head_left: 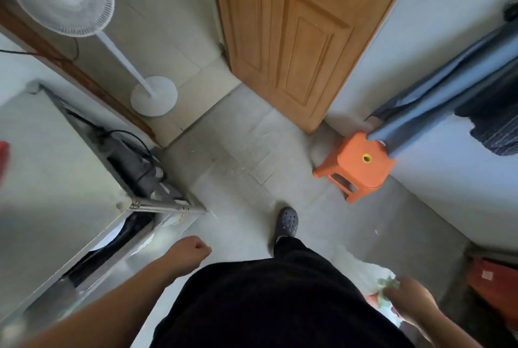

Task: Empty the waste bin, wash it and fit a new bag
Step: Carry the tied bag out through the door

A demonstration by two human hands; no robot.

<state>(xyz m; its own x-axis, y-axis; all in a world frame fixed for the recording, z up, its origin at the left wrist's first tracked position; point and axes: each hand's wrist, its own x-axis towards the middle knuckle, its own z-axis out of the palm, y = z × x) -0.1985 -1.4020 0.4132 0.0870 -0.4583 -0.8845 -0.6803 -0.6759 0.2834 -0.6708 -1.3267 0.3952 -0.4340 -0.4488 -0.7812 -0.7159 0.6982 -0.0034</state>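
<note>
My left hand (190, 251) hangs at my side over the floor, curled into a loose fist with nothing in it. At the lower right, my right hand (409, 295) grips the gathered top of a pale, translucent rubbish bag (377, 281) with coloured waste showing through; the image is blurred there. The bag hangs beside my right leg and is partly hidden by my black clothing. No waste bin is visible.
A wooden door (297, 36) stands ahead. A white pedestal fan (152, 95) is at the left, an orange plastic stool (357, 165) at the right by hanging blue clothes (448, 89). A white appliance (50, 179) flanks my left. A red object (496, 283) sits lower right.
</note>
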